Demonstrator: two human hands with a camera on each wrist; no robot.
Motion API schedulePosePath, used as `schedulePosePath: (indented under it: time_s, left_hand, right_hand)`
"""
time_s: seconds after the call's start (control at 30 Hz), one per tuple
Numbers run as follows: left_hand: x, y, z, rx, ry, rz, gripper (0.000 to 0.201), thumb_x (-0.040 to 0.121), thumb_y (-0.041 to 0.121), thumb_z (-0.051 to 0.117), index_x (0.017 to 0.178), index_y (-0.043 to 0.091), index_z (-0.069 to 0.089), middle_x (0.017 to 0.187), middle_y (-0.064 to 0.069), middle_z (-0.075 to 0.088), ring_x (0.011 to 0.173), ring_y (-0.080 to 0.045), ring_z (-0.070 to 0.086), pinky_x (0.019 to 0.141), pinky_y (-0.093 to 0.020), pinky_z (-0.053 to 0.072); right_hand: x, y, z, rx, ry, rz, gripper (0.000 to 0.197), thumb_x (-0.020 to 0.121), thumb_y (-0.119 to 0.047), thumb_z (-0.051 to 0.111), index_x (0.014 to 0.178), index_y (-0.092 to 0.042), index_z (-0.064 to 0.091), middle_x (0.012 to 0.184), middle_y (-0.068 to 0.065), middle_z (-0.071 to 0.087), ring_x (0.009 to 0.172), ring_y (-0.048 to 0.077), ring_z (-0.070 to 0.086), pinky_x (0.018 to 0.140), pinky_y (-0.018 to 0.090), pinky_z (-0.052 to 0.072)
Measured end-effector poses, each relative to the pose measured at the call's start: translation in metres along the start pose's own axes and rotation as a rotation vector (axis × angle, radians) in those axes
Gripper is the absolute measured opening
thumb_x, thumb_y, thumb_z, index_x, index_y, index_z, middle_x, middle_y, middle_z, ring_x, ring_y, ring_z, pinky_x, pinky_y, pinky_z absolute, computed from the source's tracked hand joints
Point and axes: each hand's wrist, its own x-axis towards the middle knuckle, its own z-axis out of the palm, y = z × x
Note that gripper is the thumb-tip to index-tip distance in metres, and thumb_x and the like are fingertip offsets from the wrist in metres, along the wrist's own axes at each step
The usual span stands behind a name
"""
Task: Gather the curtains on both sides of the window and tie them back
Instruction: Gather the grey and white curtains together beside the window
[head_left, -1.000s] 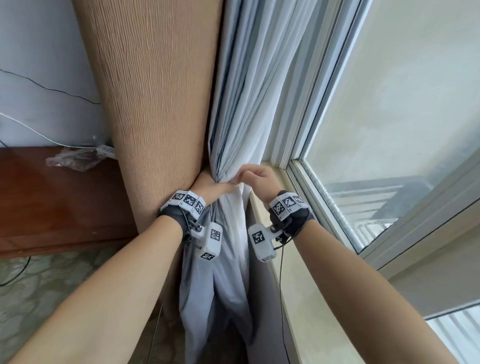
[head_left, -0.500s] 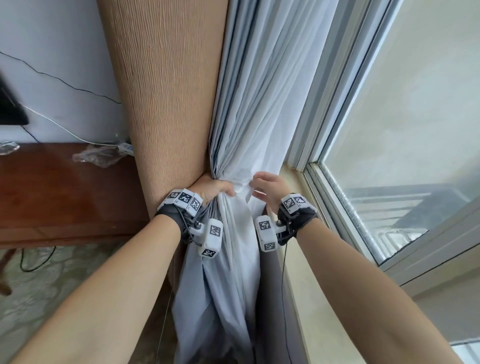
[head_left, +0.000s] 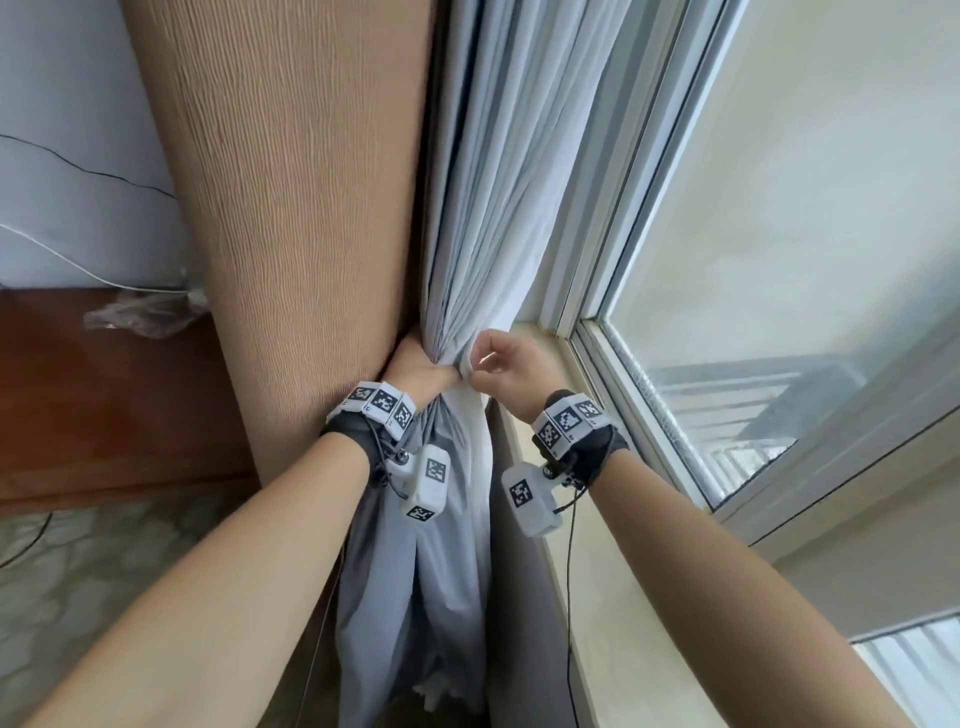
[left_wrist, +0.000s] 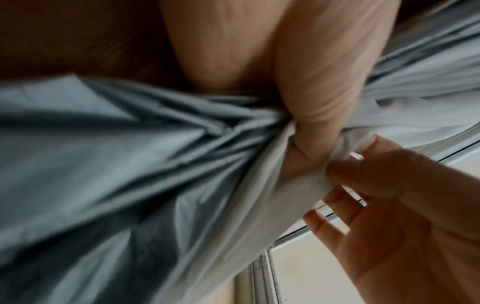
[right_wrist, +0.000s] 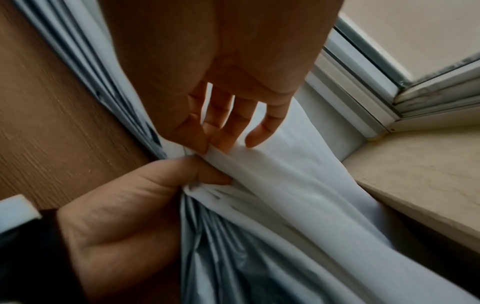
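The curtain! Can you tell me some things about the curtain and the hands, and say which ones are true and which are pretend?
1. The left hand grips the bunched grey curtain. True.
2. The right hand rests flat on the window sill. False: it pinches the curtain's white edge beside the left hand.
3. A tan curtain hangs left of the grey one. True.
4. A tie-back band is already wrapped round the curtain. False: none shows; only hands hold it.

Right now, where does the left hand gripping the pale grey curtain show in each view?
Head: left hand at centre, gripping the gathered pale grey curtain.
Left wrist: upper centre, thumb over the bunch.
Right wrist: lower left.
Shared landmark: the window sill.
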Motion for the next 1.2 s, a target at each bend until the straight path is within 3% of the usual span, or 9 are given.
schedulePosePath:
  time_s: [0.1,0.2,0.37,0.43,0.53,0.7,0.8,0.87,1.2]
  left_hand:
    - [-0.005,0.004,0.001,0.138,-0.216,0.036,0.063,0.068,0.001,0.077,0.122,0.017,0.050,0.117,0.000,0.063,0.112,-0.014,0.059,0.082,-0.012,0.043]
    - [-0.009,0.007,0.000,0.113,-0.185,0.049,0.050,0.071,0.005,0.081,0.113,0.019,0.057,0.111,0.003,0.064,0.109,-0.010,0.060,0.072,-0.001,0.040]
    - [-0.013,0.010,-0.008,0.058,-0.111,-0.061,0.044,0.073,0.006,0.078,0.113,0.012,0.063,0.107,0.001,0.067,0.099,-0.014,0.062,0.083,-0.022,0.044]
    - [-0.014,0.009,-0.015,0.056,-0.134,-0.111,0.039,0.071,0.004,0.076,0.107,0.013,0.064,0.105,-0.001,0.068,0.098,-0.017,0.063,0.082,-0.022,0.046]
    - [-0.014,0.008,-0.023,0.022,-0.196,-0.199,0.036,0.064,0.008,0.076,0.097,0.013,0.066,0.096,0.005,0.068,0.092,-0.012,0.063,0.075,-0.018,0.047]
    - [-0.012,-0.001,-0.027,0.040,-0.190,-0.250,0.054,0.039,0.023,0.074,0.091,0.008,0.075,0.105,-0.005,0.073,0.103,-0.022,0.066,0.098,-0.037,0.051]
    - [-0.014,0.004,-0.024,0.003,-0.166,-0.231,0.044,0.049,0.014,0.073,0.093,0.006,0.073,0.107,-0.006,0.072,0.103,-0.022,0.065,0.095,-0.031,0.049]
    - [-0.013,0.005,-0.023,-0.041,-0.137,-0.189,0.043,0.059,0.006,0.076,0.102,0.005,0.071,0.108,-0.007,0.071,0.102,-0.021,0.065,0.091,-0.027,0.048]
    - [-0.001,-0.006,0.001,-0.039,0.018,-0.026,0.064,0.063,0.014,0.083,0.122,0.011,0.056,0.114,-0.006,0.067,0.105,-0.019,0.065,0.092,-0.033,0.053]
  right_hand:
    - [0.001,-0.007,0.004,-0.013,0.026,0.035,0.013,0.084,0.002,0.065,0.080,-0.008,0.059,0.077,0.006,0.066,0.053,-0.002,0.052,0.051,0.005,0.037]
    - [0.004,-0.007,0.009,0.111,-0.030,0.031,0.025,0.084,0.008,0.057,0.072,-0.013,0.060,0.078,0.009,0.066,0.063,0.008,0.057,0.065,0.017,0.045]
    - [0.008,0.008,0.009,0.237,0.172,0.106,0.027,0.078,0.006,0.051,0.070,-0.011,0.070,0.077,0.007,0.070,0.078,0.017,0.064,0.083,0.035,0.054]
    - [0.014,0.023,0.005,0.296,0.290,0.244,0.024,0.075,-0.003,0.057,0.094,-0.010,0.068,0.104,0.010,0.068,0.096,0.021,0.062,0.092,0.041,0.049]
    - [0.016,0.032,-0.003,0.493,0.131,0.440,0.077,0.071,-0.011,0.059,0.144,-0.024,0.037,0.148,0.002,0.038,0.135,0.022,0.036,0.109,0.049,0.024]
    - [0.029,0.027,0.010,0.528,0.004,0.451,0.056,0.084,-0.011,0.057,0.139,-0.013,0.045,0.117,0.011,0.062,0.087,0.020,0.059,0.076,0.035,0.047]
    - [0.035,0.027,0.017,0.422,0.114,0.382,0.027,0.074,-0.013,0.065,0.095,0.004,0.062,0.093,0.028,0.063,0.079,0.026,0.056,0.070,0.037,0.046]
    - [0.032,0.024,0.013,0.305,0.247,0.311,0.007,0.081,-0.009,0.065,0.074,-0.012,0.065,0.078,0.011,0.067,0.071,0.020,0.059,0.070,0.040,0.050]
    - [0.005,-0.003,0.002,0.056,0.065,-0.006,0.027,0.077,-0.001,0.068,0.102,-0.009,0.065,0.098,0.011,0.071,0.086,0.034,0.070,0.078,0.046,0.059]
